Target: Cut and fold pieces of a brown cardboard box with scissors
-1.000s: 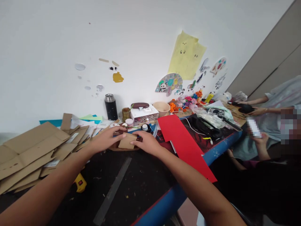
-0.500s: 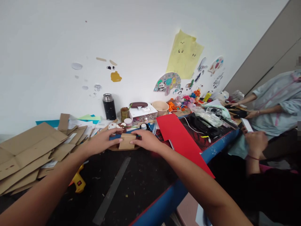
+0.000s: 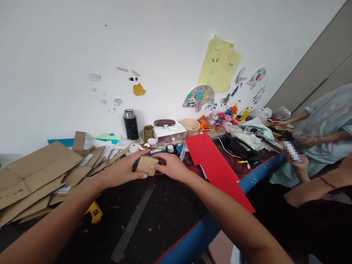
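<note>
A small brown folded cardboard piece [image 3: 145,165] is held between my two hands just above the dark tabletop. My left hand [image 3: 123,169] is closed on its left side, fingers along the top edge and thumb low on the front. On the right side, my right hand [image 3: 172,167] pinches it, with the thumb on its front face. The fingertips behind the piece are hidden. Just behind it are a small round jar [image 3: 170,149] and a pink-rimmed tub [image 3: 152,142]. A yellow glue gun [image 3: 95,213] lies near my left forearm, partly covered by it.
Stacked cardboard sheets [image 3: 41,172] lie at the left. A black flask [image 3: 130,124] stands by the wall. Red card [image 3: 217,170] lies at the right, and a dark grey strip [image 3: 133,223] in front. Other people stand at the right, one holding a phone-like object with its screen blurred.
The cardboard piece has turned and tilted between my hands, and my left thumb has slid down to its lower edge. At the right, another person's hand with the phone-like object has moved.
</note>
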`<state>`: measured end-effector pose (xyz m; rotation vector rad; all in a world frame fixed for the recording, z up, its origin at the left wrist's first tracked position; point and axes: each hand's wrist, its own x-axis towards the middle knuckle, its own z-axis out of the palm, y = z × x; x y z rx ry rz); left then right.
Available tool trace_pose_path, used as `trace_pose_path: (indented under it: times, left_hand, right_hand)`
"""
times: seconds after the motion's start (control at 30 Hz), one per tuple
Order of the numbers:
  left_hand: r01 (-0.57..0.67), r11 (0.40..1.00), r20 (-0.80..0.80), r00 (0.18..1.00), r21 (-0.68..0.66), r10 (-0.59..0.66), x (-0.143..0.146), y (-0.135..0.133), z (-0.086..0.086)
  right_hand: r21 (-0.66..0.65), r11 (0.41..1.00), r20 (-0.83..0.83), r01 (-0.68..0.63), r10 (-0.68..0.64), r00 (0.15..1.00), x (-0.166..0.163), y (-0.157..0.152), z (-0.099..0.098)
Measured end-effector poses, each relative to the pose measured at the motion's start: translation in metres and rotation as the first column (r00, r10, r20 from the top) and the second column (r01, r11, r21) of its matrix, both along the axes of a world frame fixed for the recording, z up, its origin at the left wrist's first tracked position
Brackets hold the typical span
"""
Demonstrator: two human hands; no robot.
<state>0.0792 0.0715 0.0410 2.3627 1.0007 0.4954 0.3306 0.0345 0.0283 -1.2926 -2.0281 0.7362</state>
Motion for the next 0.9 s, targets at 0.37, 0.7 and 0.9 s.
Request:
trace_pose_path:
  times: [0.37,0.7,0.9]
  left_hand:
    - [-0.010,0.996,0.028,1.000,-0.094,0.013,-0.021,-0.033,0.016]
    - [-0.512,0.853,-0.020,0.856,0.106,0.516,-0.111,0.035,0.002]
    - [-0.612,0.773,-0.018,0.782,0.167,0.623,-0.128,0.080,-0.018]
  right_hand:
    - [-0.192,0.978,-0.371,-0.082,0.005,0.929,-0.027,-0.023,-0.021]
    - [-0.423,0.883,-0.568,-0.203,-0.084,0.819,-0.031,-0.051,-0.035]
    - [-0.440,0.880,-0.507,-0.178,-0.080,0.858,-0.029,-0.061,-0.038]
